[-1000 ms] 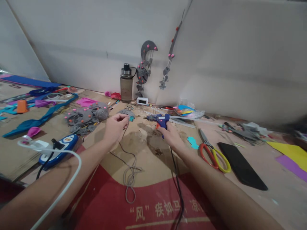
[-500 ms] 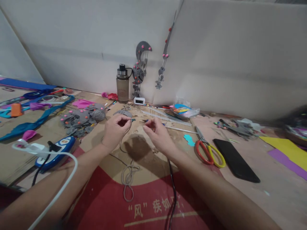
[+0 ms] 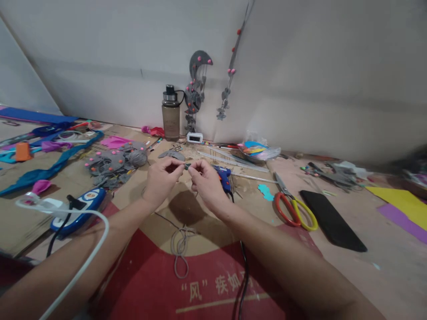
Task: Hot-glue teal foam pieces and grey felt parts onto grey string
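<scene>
My left hand (image 3: 163, 181) is closed in a pinch on a small dark green piece (image 3: 187, 166), whose exact kind is too small to make out. From the other side, my right hand (image 3: 207, 184) has its thumb and fingertips closed on the same piece, so the two hands nearly touch. A thin grey cord (image 3: 181, 249) lies in loose loops on the cardboard below, one strand running up toward my left hand. Just beyond my right hand sits a blue hot glue gun (image 3: 224, 177), partly covered by the hand. A grey felt piece (image 3: 171, 154) lies behind my left hand.
Scissors (image 3: 289, 205) and a black phone (image 3: 330, 220) lie at right. A water bottle (image 3: 171, 116) and small digital clock (image 3: 194, 138) stand by the wall. Grey felt decorations with pompoms (image 3: 115, 162) and a blue device (image 3: 80, 211) with a white cable (image 3: 103, 249) are left.
My right hand has moved left until its fingertips meet the green piece at my left hand. The glue gun behind it now shows more.
</scene>
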`<state>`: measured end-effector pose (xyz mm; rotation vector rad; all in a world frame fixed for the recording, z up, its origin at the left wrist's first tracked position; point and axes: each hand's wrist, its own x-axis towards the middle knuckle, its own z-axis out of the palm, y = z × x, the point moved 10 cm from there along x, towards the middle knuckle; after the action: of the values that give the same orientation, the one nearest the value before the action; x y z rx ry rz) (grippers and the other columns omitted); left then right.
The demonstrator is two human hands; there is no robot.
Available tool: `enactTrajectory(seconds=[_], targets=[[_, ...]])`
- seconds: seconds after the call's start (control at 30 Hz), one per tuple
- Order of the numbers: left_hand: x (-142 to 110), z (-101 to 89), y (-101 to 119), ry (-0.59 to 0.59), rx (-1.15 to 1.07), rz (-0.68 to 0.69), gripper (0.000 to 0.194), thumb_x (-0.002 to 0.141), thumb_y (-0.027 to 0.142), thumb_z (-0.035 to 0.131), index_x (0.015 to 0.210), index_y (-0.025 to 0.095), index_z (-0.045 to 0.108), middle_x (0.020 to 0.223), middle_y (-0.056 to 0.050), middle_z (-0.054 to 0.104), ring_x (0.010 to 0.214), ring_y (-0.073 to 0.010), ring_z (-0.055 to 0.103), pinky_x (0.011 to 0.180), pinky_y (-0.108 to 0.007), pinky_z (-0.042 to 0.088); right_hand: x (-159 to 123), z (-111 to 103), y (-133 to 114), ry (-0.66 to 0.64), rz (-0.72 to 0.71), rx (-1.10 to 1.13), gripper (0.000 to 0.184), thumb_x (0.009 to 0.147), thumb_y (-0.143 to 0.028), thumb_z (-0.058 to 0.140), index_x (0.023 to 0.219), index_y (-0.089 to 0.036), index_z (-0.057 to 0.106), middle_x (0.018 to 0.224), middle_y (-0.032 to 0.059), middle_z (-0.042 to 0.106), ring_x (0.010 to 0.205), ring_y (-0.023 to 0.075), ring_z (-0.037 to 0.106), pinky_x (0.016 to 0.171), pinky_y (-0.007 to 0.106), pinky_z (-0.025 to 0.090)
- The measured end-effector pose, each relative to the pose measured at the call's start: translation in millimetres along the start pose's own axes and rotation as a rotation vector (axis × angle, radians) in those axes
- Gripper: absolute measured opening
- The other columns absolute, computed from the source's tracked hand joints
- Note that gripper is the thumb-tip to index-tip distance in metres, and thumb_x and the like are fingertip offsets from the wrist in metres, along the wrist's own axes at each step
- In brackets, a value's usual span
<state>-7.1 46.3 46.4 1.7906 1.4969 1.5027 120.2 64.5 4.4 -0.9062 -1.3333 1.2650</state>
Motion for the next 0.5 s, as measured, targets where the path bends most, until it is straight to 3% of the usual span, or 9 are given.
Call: enactTrajectory(seconds=[0.5], targets=[[-1,12.2,-12,-0.068,-0.259,-0.132,0.016,0.075,0.03,0.063,0.076,0.014,0.064,0.059,0.0,0.06,0.05,-0.009,0.053,0.05,-0.021,0.044,2,-15,-12,0.089,-0.148,-0.231,0.019,0.078,-0.036,0.055,0.072,-0.018,0.056,0.069,-0.0012,0.056,0.063,0.0108,0.047,0.06,0.025,0.037]])
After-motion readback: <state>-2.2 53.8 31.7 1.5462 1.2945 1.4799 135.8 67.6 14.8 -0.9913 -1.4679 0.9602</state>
